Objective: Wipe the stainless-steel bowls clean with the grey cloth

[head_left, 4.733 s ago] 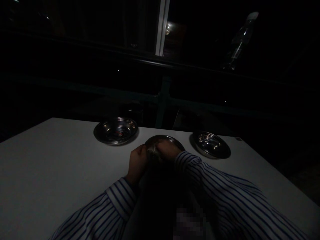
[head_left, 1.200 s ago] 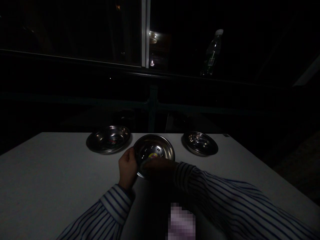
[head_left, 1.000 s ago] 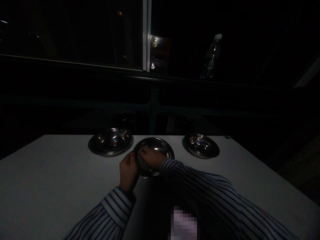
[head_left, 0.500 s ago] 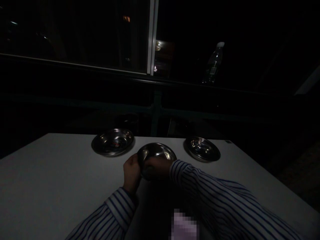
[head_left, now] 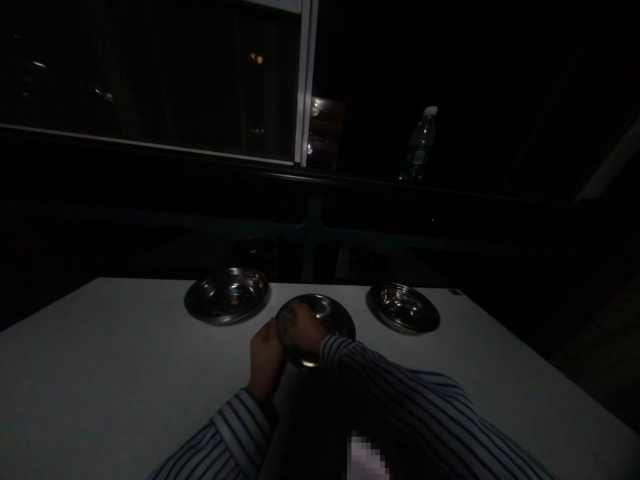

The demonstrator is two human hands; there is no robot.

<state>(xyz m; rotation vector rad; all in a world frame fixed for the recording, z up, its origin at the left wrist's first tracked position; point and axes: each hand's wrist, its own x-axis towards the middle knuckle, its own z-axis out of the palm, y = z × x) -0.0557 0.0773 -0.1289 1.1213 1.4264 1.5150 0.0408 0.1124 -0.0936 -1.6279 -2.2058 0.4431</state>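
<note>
A round stainless steel bowl [head_left: 340,319] is at the middle of the white table, near its far edge. My left hand [head_left: 266,353] is closed on the bowl's left rim. Inside the bowl, against its left wall, my right hand [head_left: 304,328] presses with curled fingers. A dull grey-green patch [head_left: 286,327] shows under those fingers; in this dim light I cannot tell what it is. Two more steel dishes flank the bowl: one dish [head_left: 200,308] to the left, another dish [head_left: 425,321] to the right.
The white table [head_left: 125,380] reaches toward me on both sides. Beyond its far edge, a clear plastic bottle [head_left: 420,150] with a white cap stands on a dark ledge beside the window frame [head_left: 304,87]. The surroundings are very dark.
My right hand has moved up and left inside the bowl, toward its left wall. The left hand keeps its hold on the rim. The whole view has shifted slightly.
</note>
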